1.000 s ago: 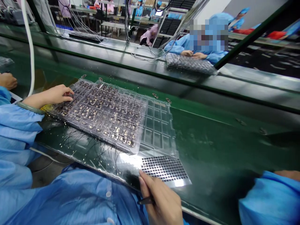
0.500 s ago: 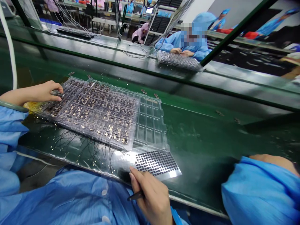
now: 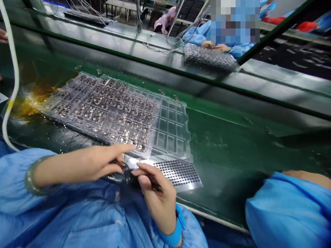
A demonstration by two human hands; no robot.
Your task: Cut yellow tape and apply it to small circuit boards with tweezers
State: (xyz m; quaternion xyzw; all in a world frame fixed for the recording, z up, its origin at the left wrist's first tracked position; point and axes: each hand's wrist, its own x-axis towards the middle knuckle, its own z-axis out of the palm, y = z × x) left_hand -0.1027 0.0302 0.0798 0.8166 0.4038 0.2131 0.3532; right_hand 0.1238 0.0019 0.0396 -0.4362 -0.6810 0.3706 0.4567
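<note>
Just in front of my body, my left hand (image 3: 102, 162) reaches in from the left, its index finger stretched over the tray's near edge. A small dark part (image 3: 122, 166) is pinched lower down between its other fingers and thumb; blur hides its details. Close to it, my right hand (image 3: 159, 191) has its fingers curled round a slim dark tool (image 3: 157, 187), mostly hidden by the hand. Behind both hands lies a clear compartment tray (image 3: 116, 106) filled with small circuit boards. A silvery sheet with rows of small black squares (image 3: 181, 174) lies by my right hand.
An unfilled clear tray (image 3: 170, 125) shows beneath the filled one. Yellow film (image 3: 32, 103) and a white hose (image 3: 12, 72) are at the left. Loose small parts (image 3: 161, 92) lie behind the trays. A blue sleeve (image 3: 287, 210) rests at the right; a co-worker (image 3: 199, 34) sits opposite.
My left hand has come from the tray's left end to the front, beside my right hand. My right hand has risen and turned slightly. The view has tilted down a little.
</note>
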